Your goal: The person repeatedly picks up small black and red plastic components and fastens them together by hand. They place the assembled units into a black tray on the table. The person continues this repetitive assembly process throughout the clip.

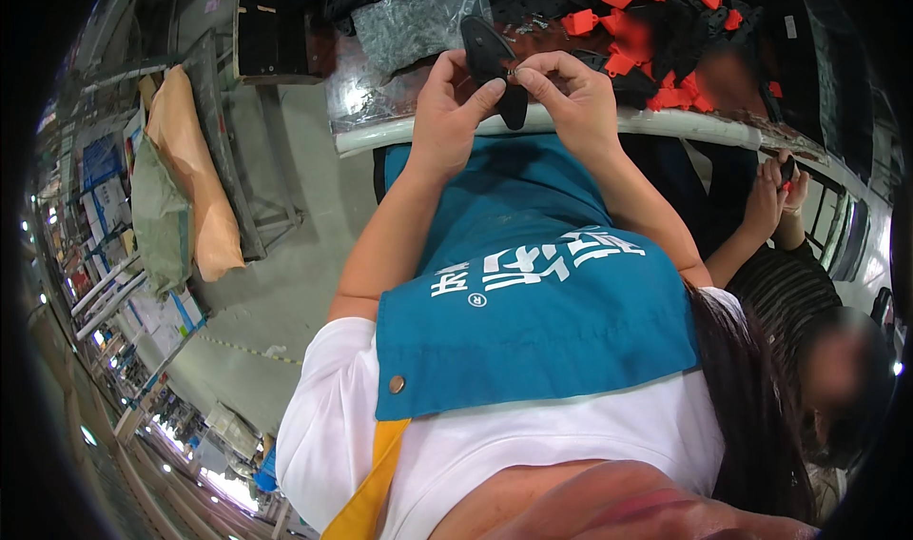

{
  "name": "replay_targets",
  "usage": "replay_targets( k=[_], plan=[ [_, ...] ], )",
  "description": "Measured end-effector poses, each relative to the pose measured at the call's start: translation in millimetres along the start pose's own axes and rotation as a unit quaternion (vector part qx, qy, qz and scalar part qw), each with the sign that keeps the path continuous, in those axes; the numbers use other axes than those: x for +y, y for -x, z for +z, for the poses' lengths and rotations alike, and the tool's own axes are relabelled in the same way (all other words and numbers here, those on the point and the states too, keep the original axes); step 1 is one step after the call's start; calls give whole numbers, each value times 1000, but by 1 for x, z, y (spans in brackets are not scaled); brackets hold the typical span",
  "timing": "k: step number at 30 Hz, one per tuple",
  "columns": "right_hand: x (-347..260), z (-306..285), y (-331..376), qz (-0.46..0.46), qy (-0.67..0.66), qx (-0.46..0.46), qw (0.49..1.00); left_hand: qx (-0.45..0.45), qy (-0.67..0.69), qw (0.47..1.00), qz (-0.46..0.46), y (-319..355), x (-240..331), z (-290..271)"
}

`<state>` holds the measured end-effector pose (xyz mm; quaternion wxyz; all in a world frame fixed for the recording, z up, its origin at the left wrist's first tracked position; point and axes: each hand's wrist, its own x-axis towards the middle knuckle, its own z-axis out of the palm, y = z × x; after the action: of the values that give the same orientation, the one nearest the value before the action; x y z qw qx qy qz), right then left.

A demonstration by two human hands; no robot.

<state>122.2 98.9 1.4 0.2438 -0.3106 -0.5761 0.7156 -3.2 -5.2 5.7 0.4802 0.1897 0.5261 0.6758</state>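
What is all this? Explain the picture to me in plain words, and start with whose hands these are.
There is no machine here: a person works with two bare hands. The only view comes from a wide fisheye camera on that person's head, looking down, so the edges look bent and the teal apron fills the middle. The left hand holds a black part; the right hand has its fingertips against it, but any small thing pinched there is unclear. On the table lie a clear bag of small pieces, red pieces and more black ones. At right, a co-worker's hands hold something dark.
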Motion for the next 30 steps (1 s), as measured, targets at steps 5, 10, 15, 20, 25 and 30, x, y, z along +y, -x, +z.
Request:
replay_targets(
  k=[5,10,15,20,25,30],
  plan=[
    [8,-1,-2,-8,26,1,1000,-1,-4,1000,5,0,-4,1],
    [5,-21,-21,-167,298,-10,940,59,-10,998,-17,-2,-10,-2],
    [23,-84,-82,-283,648,39,707,88,50,995,5,-13,-11,-18],
    [20,-95,-99,-276,693,-2,666,92,67,994,0,-10,-8,-13],
    [-14,-70,-72,-140,316,-15,938,92,81,992,0,-9,-5,-10],
    [-1,-50,-47,-115,53,-117,985,52,100,994,4,-10,4,3]
  ],
)
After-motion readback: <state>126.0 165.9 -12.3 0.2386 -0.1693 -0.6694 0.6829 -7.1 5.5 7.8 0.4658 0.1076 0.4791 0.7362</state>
